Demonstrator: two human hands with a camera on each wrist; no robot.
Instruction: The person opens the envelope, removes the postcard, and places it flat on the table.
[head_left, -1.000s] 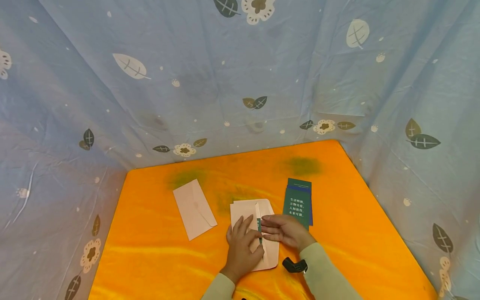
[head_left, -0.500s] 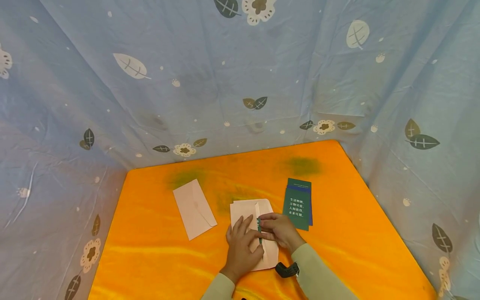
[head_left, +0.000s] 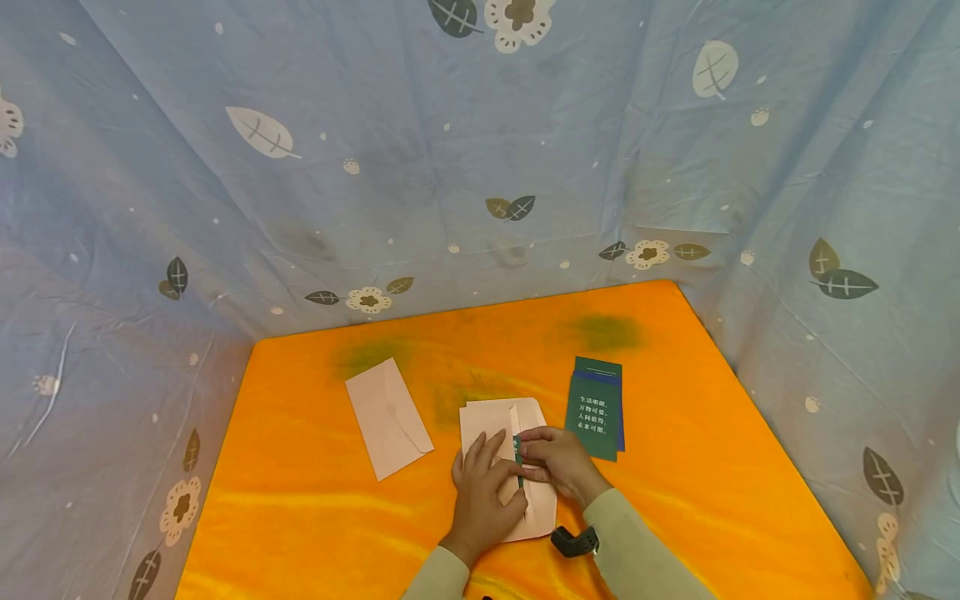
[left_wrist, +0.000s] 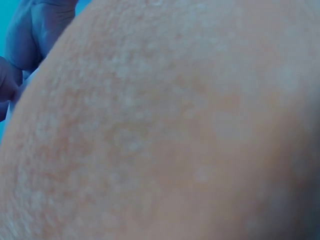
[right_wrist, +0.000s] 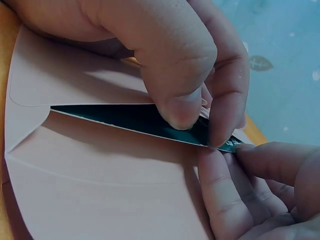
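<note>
A pale pink envelope (head_left: 491, 417) lies at the front middle with its flap turned out to the right. Most of a dark green card (right_wrist: 130, 120) is inside it; a narrow strip shows along the mouth. My left hand (head_left: 483, 496) rests on the envelope with fingers spread, its thumb and a finger at the mouth in the right wrist view. At the card's exposed edge, my right hand (head_left: 562, 462) pinches the card between thumb and fingers. The left wrist view is mostly blurred skin, with part of a hand (left_wrist: 37, 35) at its upper left.
Another pink envelope (head_left: 390, 421) lies to the left. To the right sits a small fanned stack of green and blue cards (head_left: 592, 417), the top one printed with white characters. Orange cloth (head_left: 300, 533) covers the table, and blue patterned curtains (head_left: 420, 167) hang around it.
My right hand has shifted slightly left, its fingers closing from a looser pose onto the card's edge. The left hand and envelope have stayed in place.
</note>
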